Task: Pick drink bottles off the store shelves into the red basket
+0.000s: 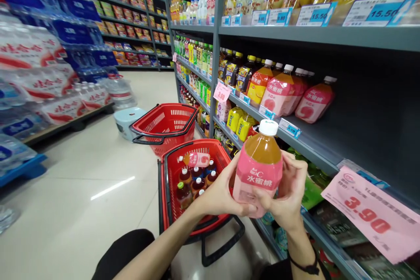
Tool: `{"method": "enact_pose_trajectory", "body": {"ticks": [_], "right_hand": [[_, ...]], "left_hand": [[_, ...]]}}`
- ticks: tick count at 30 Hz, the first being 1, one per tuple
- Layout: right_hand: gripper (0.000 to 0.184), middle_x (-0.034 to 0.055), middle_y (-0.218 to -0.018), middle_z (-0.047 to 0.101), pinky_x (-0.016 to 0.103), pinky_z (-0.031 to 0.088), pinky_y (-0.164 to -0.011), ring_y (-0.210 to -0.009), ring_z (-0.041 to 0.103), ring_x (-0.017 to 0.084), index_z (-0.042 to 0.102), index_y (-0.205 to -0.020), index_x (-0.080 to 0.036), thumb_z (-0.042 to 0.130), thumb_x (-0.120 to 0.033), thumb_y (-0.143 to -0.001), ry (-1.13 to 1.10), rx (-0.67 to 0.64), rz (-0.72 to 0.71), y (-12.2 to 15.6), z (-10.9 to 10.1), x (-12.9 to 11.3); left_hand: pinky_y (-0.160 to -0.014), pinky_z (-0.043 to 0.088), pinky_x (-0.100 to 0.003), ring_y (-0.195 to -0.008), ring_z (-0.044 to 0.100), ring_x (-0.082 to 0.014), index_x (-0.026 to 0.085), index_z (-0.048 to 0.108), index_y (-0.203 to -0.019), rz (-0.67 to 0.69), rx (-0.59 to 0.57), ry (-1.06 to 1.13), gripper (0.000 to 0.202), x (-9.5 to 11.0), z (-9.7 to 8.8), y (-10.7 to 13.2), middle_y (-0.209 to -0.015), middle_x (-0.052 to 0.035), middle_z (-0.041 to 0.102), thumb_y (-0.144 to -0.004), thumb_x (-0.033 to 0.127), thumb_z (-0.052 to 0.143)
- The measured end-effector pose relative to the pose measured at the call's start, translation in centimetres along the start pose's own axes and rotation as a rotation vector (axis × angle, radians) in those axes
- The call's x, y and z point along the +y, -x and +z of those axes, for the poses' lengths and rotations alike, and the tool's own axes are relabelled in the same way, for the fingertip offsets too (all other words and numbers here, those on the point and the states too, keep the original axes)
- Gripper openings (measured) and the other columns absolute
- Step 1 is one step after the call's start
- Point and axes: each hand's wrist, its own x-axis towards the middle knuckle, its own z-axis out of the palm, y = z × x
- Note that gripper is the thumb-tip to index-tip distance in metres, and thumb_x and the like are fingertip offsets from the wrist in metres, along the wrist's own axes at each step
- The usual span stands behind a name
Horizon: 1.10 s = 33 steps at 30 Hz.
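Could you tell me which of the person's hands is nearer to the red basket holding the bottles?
Left. The left hand grips the pink-labelled bottle right beside the red basket, while the right hand holds the bottle's far side, toward the shelf.

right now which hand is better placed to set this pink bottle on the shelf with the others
Probably the right hand: it cups the pink bottle on the side nearest the shelf, where matching bottles stand. The left hand holds the side toward the red basket.

empty red basket (164,127), stacked water packs (39,74), perhaps a stool (126,120)
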Motion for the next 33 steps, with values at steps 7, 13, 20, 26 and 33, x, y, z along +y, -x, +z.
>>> {"method": "enact_pose_trajectory", "body": {"ticks": [7,13,20,26,33], "right_hand": [[0.076,0.013,-0.137,0.059,0.056,0.054,-0.113,-0.129,0.064,0.033,0.052,-0.139,-0.027,0.093,-0.038,-0.075,0.034,0.059,0.109,0.5,0.5,0.0],[0.072,0.0128,-0.143,0.065,0.053,0.058,-0.108,-0.129,0.067,0.033,0.054,-0.147,-0.029,0.088,-0.043,-0.085,0.068,0.029,0.192,0.1,0.6,-0.6],[0.098,0.0197,-0.141,0.072,0.061,0.062,-0.1,-0.118,0.074,0.041,0.051,-0.157,-0.024,0.091,-0.06,-0.076,0.372,-0.03,0.419,-0.1,1.5,-0.5],[0.091,0.0134,-0.127,0.079,0.049,0.066,-0.094,-0.107,0.08,0.032,0.048,-0.146,-0.026,0.096,-0.048,-0.073,0.006,0.063,0.45,-0.9,0.2,2.5],[0.061,0.0082,-0.099,0.083,0.045,0.067,-0.076,-0.08,0.08,0.03,0.059,-0.115,-0.026,0.087,-0.061,-0.073,-0.242,0.135,0.526,-1.8,-0.7,2.2]], "left_hand": [[-0.098,0.064,-0.049,-0.112,0.076,-0.0352,0.021,0.051,-0.155,-0.05,-0.008,0.029,0.112,-0.2,-0.4,-0.1,-0.12,-0.014,0.076,-0.061,0.05,0.104],[-0.105,0.063,-0.047,-0.131,0.07,-0.0393,0.02,0.044,-0.16,-0.007,0.052,0.049,0.115,1.2,0.9,-0.5,-0.144,-0.0185,0.07,-0.064,0.047,0.102],[-0.124,0.05,-0.052,-0.148,0.058,-0.0372,0.026,0.03,-0.171,0.086,0.376,-0.3,0.128,0.2,1.9,-0.8,-0.162,-0.0151,0.057,-0.062,0.017,0.096],[-0.122,0.052,-0.056,-0.153,0.052,-0.0415,0.025,0.03,-0.173,0.137,0.263,-0.456,0.128,-0.1,0.9,-0.5,-0.166,-0.0185,0.05,-0.066,0.032,0.1],[-0.101,0.066,-0.042,-0.138,0.066,-0.0384,0.029,0.044,-0.166,0.085,0.114,-0.197,0.101,0.9,-0.4,-0.9,-0.159,-0.0163,0.058,-0.081,0.048,0.093]]}}
